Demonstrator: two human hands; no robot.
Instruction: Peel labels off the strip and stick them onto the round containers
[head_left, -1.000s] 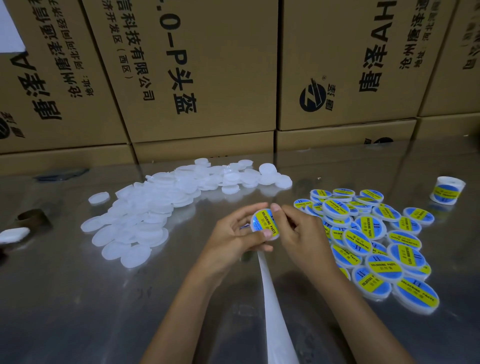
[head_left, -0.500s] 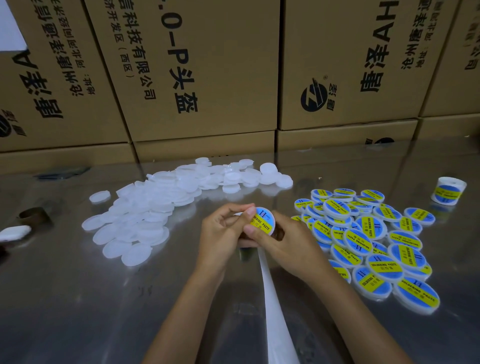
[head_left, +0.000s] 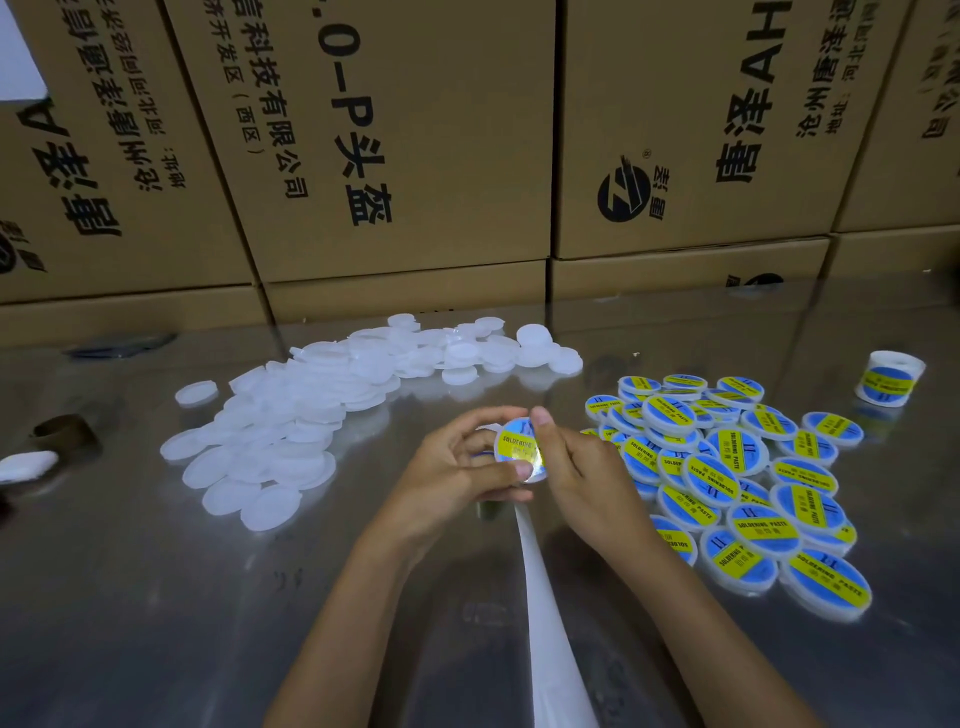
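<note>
You hold one small round white plastic container (head_left: 519, 449), its blue-and-yellow label facing you, above the middle of the shiny metal table (head_left: 130, 597). Your left hand (head_left: 457, 478) curls its fingers round the container's left edge, thumb at its lower rim; your right hand (head_left: 576, 467) pinches the right edge, one fingertip on the top rim. The white backing strip (head_left: 545, 597) trails from under your hands toward the near edge. The container looks light and stiff, with a slick glossy face, so grip it by the rim and press the label flat from the centre outward. The label itself is likely thin and floppy; take it by a bare corner. The heap of unlabelled white round containers (head_left: 291, 426) lies to the far left, the pile of labelled blue-and-yellow containers (head_left: 727, 478) just right of your right hand.
</note>
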